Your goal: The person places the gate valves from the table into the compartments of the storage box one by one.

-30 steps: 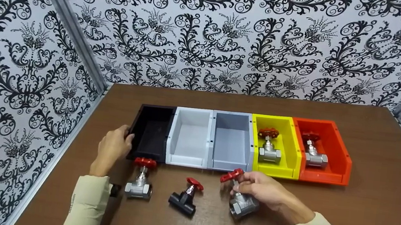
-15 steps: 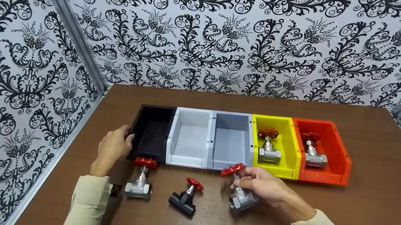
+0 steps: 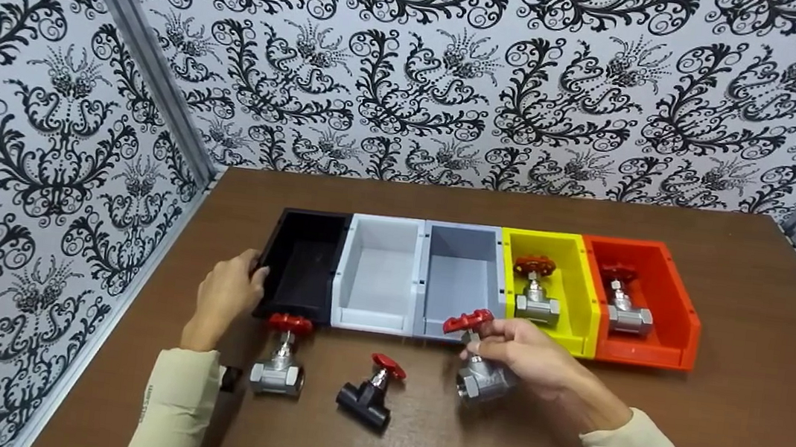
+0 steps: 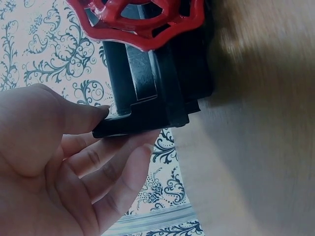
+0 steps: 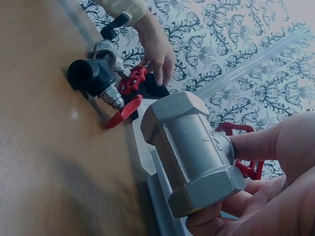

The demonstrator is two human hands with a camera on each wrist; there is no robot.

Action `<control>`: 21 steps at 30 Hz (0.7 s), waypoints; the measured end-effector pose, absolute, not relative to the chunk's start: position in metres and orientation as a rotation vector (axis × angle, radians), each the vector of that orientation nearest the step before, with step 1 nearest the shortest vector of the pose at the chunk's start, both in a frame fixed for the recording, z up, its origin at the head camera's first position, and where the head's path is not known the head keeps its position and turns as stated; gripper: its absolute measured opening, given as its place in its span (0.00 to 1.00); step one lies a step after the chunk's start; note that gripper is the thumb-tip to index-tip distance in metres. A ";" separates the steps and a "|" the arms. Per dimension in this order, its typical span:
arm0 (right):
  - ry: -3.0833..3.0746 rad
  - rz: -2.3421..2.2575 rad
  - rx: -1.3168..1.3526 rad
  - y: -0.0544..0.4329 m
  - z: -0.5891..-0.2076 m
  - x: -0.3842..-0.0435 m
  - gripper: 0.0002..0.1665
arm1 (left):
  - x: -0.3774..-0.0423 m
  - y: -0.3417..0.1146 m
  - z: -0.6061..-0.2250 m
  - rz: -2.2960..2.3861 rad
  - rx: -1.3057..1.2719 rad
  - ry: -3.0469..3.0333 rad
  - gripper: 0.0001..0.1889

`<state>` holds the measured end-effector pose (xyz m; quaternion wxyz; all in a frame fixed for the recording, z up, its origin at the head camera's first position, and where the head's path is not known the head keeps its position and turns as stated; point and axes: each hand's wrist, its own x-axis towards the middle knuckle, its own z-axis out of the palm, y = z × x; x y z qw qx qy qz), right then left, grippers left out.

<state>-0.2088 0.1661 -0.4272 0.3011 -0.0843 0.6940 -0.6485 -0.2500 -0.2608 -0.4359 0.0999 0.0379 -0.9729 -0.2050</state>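
Note:
My right hand (image 3: pixel 529 358) grips a steel gate valve (image 3: pixel 483 382) by its neck, below the red handwheel. It hangs over the table in front of the grey bin (image 3: pixel 462 283); its hexagonal-ended body (image 5: pixel 189 152) fills the middle of the right wrist view. My left hand (image 3: pixel 229 294) pinches the side wall of the black bin (image 3: pixel 303 265), thumb on the rim and fingers outside, as the left wrist view (image 4: pixel 130 118) shows. A second steel valve (image 3: pixel 277 375) stands before the black bin, and a black plastic valve with a red handwheel (image 3: pixel 364 403) lies to its right.
A white bin (image 3: pixel 381 274) sits between the black and grey ones. The yellow bin (image 3: pixel 583 342) and the red bin (image 3: pixel 684 346) each contain a steel valve. Patterned panels (image 3: pixel 423 69) wall the brown table (image 3: pixel 770 311) at the back and sides.
My right hand has raised the steel valve up off the table, slightly toward the bins. The left hand stays on the black bin.

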 end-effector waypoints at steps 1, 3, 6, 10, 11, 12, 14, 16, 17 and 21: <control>1.848 -1.719 -0.223 0.166 -0.427 -0.209 0.20 | -0.250 -0.261 -0.436 -0.608 0.114 -2.876 0.18; 1.860 -1.715 -0.225 0.166 -0.426 -0.211 0.20 | -0.250 -0.261 -0.436 -0.608 0.119 -2.877 0.17; 1.864 -1.723 -0.221 0.166 -0.423 -0.213 0.20 | -0.250 -0.261 -0.436 -0.609 0.124 -2.882 0.17; 1.853 -1.747 -0.210 0.164 -0.422 -0.214 0.20 | -0.250 -0.261 -0.436 -0.613 0.123 -2.876 0.18; 1.848 -1.754 -0.204 0.164 -0.421 -0.214 0.20 | -0.250 -0.261 -0.436 -0.612 0.123 -2.876 0.18; 1.846 -1.758 -0.195 0.163 -0.421 -0.214 0.20 | -0.250 -0.261 -0.436 -0.612 0.123 -2.877 0.18; 1.843 -1.766 -0.183 0.162 -0.421 -0.214 0.20 | -0.249 -0.260 -0.436 -0.610 0.123 -2.882 0.18; 1.847 -1.766 -0.179 0.161 -0.420 -0.215 0.20 | -0.249 -0.260 -0.436 -0.604 0.125 -2.889 0.18; 1.852 -1.766 -0.174 0.161 -0.420 -0.215 0.20 | -0.249 -0.260 -0.435 -0.603 0.125 -2.892 0.18; 1.878 -1.748 -0.177 0.160 -0.419 -0.217 0.22 | -0.249 -0.260 -0.434 -0.597 0.129 -2.898 0.18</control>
